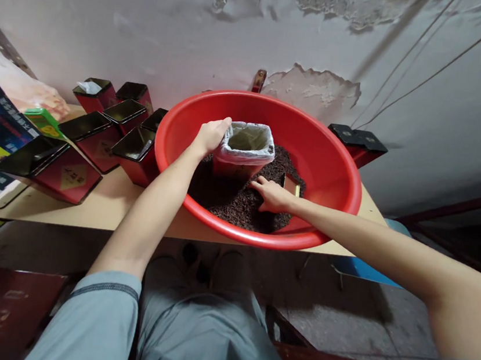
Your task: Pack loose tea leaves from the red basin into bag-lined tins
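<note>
One bag-lined red tin [236,170] is standing in a red basin [329,173] at the front edge of the desk [96,216], left hand [211,137] clamping fingers on its rim, right hand [277,198], fingers parted, touching dark granules [237,207], seemingly gathering a handful, next calling for a steady tin.

Peeling wall [166,36] and tins [72,176] suggest a workroom

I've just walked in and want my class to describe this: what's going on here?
A person's left hand grips the upper edge of a red tin with a plastic liner, inside a red basin. The right hand is in the dark, tea-like material beside it. More open tins stand left of the basin.
</note>
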Available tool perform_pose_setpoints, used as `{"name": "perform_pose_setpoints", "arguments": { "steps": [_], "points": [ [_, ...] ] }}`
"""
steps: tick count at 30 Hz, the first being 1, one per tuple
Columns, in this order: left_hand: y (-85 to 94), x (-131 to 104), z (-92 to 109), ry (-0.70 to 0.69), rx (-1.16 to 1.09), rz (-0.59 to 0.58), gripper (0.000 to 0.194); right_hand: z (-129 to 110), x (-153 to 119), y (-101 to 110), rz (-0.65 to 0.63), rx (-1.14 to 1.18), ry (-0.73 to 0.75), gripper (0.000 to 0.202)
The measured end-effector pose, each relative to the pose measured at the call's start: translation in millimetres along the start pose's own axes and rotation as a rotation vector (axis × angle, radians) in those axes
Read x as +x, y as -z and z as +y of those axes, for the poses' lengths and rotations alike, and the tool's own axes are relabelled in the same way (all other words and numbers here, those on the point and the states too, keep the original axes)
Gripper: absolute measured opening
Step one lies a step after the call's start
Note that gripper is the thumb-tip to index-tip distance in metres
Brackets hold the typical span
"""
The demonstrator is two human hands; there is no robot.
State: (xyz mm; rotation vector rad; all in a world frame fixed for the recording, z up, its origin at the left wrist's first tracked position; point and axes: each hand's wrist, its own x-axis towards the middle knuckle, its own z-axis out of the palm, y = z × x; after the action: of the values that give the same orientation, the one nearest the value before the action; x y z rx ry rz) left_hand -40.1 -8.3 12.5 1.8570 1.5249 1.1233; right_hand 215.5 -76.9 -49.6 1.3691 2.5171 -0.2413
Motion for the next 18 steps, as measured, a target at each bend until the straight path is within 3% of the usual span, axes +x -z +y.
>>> {"name": "perform_pose_setpoints", "arguments": {
  "steps": [7,10,14,18],
  "points": [
    [0.7,2.9,-2.2,-0.016,0.015,0.004,0.06,19.0,6.1,26.5,0.078,0.09,0.04,0.065],
    [0.0,4.8,-4.0,-0.033,0.007,0.005,0.058,30.0,-0.4,47.3,0.145,0.136,-0.025,0.058],
    [-0.2,6.0,-4.6,-0.044,-0.016,0.003,0.054,43.4,-15.6,87.8,0.18,0.193,-0.148,0.057],
    [0.3,6.2,-2.9,-0.032,-0.005,-0.003,0.054,54.4,-26.0,141.5,0.241,0.268,-0.205,0.054]
  ]
}}
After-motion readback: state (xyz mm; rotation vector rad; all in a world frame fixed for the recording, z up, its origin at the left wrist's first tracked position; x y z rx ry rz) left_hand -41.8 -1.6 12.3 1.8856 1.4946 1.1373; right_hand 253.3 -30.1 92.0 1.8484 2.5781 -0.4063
